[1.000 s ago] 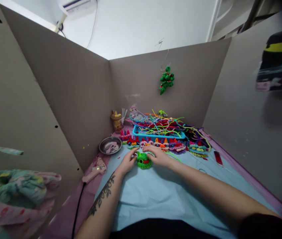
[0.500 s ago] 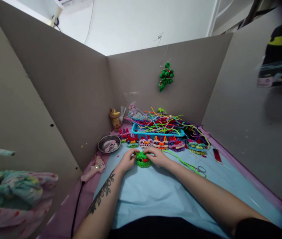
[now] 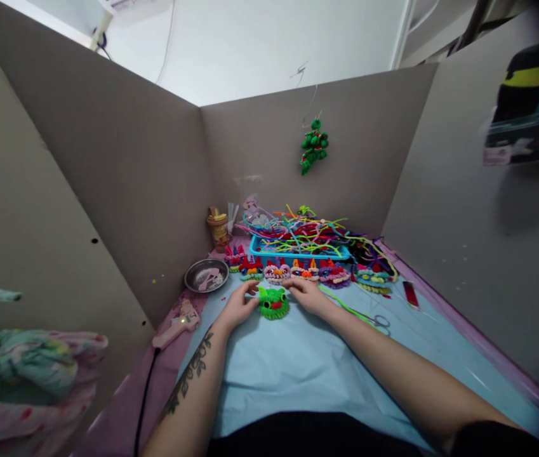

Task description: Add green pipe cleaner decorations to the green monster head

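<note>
A person's left hand (image 3: 238, 309) and right hand (image 3: 308, 296) are flanking a small green pipe-cleaner figure (image 3: 273, 303), which is sitting on a light blue cloth (image 3: 288, 368) just in front of a row of finished figures (image 3: 305, 271). Both hands are loosely curled, with fingertips touching the figure's upper sides. The figure is too small in view to tell whether either hand is actually pinching it. Steadying it well seems to call for even, light pressure from both sides, so the fuzzy loops are not getting flattened. It also means working clear of the row behind and the scissors (image 3: 379, 322) lying to the right.
</note>
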{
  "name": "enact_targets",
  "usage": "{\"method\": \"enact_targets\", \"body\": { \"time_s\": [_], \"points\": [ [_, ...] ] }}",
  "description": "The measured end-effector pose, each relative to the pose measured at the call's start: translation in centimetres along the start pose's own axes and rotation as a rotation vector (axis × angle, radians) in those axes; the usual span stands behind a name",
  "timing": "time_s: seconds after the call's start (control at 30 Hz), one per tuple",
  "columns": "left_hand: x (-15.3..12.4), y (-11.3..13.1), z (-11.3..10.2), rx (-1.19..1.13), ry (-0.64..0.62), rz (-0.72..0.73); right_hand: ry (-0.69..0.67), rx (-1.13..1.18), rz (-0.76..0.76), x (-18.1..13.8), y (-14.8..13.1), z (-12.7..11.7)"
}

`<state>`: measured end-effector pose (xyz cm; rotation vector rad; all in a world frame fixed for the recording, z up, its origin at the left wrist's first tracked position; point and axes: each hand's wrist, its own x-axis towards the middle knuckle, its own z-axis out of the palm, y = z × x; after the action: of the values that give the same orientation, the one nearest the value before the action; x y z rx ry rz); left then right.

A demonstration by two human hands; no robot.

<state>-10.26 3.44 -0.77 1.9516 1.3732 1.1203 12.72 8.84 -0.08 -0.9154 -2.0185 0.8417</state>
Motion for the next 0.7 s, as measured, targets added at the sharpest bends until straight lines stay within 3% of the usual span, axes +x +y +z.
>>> {"method": "enact_targets", "body": {
  "time_s": [0.37, 0.5, 0.6, 0.7],
  "points": [
    [0.8, -0.5, 0.8, 0.198, 0.123, 0.02, 0.082, 0.031, 0.014, 0.1, 0.9, 0.2],
    [0.7, -1.0, 0.1, 0.193, 0.207, 0.036, 0.24, -0.005, 0.079, 0.7, 1.5, -3.0],
    [0.7, -1.3, -0.3, 0.213, 0.299, 0.047, 0.373, -0.184, 0.198, 0.3, 1.8, -6.6],
    [0.9, -1.4, -0.2, 0.234, 0.339, 0.062, 0.231, -0.47, 0.319, -0.9, 2.1, -8.9]
  ]
}}
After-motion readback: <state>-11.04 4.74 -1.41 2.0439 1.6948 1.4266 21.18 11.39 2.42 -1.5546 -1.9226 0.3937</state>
